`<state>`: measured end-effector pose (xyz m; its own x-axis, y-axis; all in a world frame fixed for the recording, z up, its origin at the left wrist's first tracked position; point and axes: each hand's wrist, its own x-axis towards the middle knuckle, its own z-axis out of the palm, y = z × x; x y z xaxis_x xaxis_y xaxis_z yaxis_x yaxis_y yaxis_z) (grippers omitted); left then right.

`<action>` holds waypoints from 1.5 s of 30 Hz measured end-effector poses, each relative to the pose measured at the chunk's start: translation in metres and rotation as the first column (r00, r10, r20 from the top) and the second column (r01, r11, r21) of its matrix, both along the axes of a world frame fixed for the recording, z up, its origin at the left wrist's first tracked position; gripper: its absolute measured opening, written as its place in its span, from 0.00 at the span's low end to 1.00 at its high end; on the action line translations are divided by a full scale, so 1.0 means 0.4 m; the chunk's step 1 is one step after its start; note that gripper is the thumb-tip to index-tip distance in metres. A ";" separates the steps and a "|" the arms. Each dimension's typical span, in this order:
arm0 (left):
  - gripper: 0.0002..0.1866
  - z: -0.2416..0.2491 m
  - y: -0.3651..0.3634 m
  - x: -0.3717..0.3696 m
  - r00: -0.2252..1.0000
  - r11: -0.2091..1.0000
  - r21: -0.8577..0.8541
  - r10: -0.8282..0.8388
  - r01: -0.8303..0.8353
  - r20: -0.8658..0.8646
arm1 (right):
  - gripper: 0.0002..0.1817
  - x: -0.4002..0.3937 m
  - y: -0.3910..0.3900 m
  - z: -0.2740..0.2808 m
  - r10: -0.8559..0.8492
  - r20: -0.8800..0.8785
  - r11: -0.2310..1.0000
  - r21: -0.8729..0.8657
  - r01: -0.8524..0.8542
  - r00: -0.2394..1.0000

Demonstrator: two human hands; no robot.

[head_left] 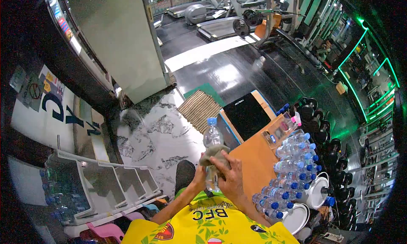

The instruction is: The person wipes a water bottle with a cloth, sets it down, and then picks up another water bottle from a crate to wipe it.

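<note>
A clear plastic bottle (213,138) with a blue cap stands upright in front of the yellow shirt. Around its lower part my left hand (198,176) is closed. Pressed against the bottle's middle is a grey-green cloth (215,154), with my right hand (230,174) closed on it, fingers bent over its front. The cloth and fingers hide part of the bottle. To the right, many blue-capped water bottles (292,163) are grouped on and beside an orange-brown surface (250,165).
White buckets (316,192) stand beyond the bottles at the right. White bins (106,182) line the lower left. A black panel (248,117), a striped mat (199,110) and a door (123,40) lie ahead. Dumbbells (324,129) and treadmills (220,29) are farther off.
</note>
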<state>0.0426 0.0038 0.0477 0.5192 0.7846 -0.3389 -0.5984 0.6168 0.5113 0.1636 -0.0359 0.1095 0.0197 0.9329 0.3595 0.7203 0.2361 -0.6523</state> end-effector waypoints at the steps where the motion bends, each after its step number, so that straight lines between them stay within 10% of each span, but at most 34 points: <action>1: 0.34 0.013 0.004 -0.003 0.985 0.997 -0.075 -0.022 0.035 0.172 | 0.32 0.002 -0.020 -0.005 0.053 0.040 0.998 0.020 -0.053 0.998; 7: 0.38 -0.009 0.027 -0.003 0.990 0.989 0.084 0.128 -0.122 -0.063 | 0.30 0.088 -0.116 -0.017 0.348 -0.115 0.929 -0.092 -0.359 0.930; 10: 0.42 -0.079 0.024 -0.013 0.993 0.993 0.073 0.095 -0.090 -0.063 | 0.21 0.114 -0.126 -0.103 0.066 -0.701 0.989 -0.047 -0.138 0.710; 14: 0.34 -0.014 0.007 0.009 0.992 0.978 0.208 0.018 0.009 -0.127 | 0.23 0.078 -0.013 -0.039 -0.124 -0.611 0.992 -0.078 0.097 0.782; 19: 0.34 0.011 0.011 0.038 1.000 0.999 0.032 0.017 -0.017 0.005 | 0.32 0.018 -0.018 0.016 -0.015 -0.011 1.000 0.004 0.015 1.000; 23: 0.38 -0.044 0.029 -0.012 0.906 0.993 0.011 -0.108 0.113 0.410 | 0.34 0.059 -0.098 -0.043 0.262 -0.014 0.965 -0.028 -0.262 0.965; 25: 0.36 -0.023 0.024 -0.003 0.996 1.000 0.004 -0.002 0.001 0.094 | 0.29 0.106 -0.108 -0.056 0.345 -0.035 0.937 -0.048 -0.347 0.938; 27: 0.33 -0.054 0.018 -0.005 0.991 0.991 -0.037 0.132 -0.132 0.007 | 0.24 0.131 -0.107 -0.093 0.317 -0.592 0.915 -0.016 -0.404 0.741; 32: 0.34 -0.048 0.008 0.004 0.999 0.999 0.043 -0.033 0.032 0.025 | 0.23 0.111 -0.022 -0.104 -0.079 -0.606 0.996 -0.090 0.030 0.791; 35: 0.32 -0.048 -0.001 0.049 0.989 0.987 0.140 0.098 -0.082 -0.114 | 0.26 0.055 0.015 -0.067 -0.037 -0.435 0.997 -0.078 0.003 0.900; 37: 0.31 -0.077 -0.001 0.033 0.989 0.985 0.130 0.127 -0.117 -0.077 | 0.30 0.036 -0.015 -0.035 0.014 0.021 1.000 -0.018 -0.014 1.000; 39: 0.32 -0.059 0.012 0.007 0.994 0.988 -0.154 -0.014 0.031 0.113 | 0.30 0.039 -0.066 -0.036 0.062 -0.007 0.996 -0.069 -0.062 0.998; 43: 0.33 -0.032 0.018 -0.020 0.992 1.000 -0.023 -0.018 0.021 0.125 | 0.24 0.111 -0.129 -0.074 0.344 -0.103 0.927 -0.123 -0.355 0.933; 45: 0.31 -0.056 0.012 -0.012 0.998 0.998 -0.040 0.056 -0.055 0.023 | 0.19 0.130 -0.145 -0.122 0.162 -0.651 0.939 -0.128 -0.318 0.741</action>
<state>0.0378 0.0084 0.0252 0.4838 0.7987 -0.3578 -0.6443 0.6017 0.4720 0.2157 -0.0940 0.0609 -0.0700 0.9881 0.1366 0.0736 0.1417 -0.9872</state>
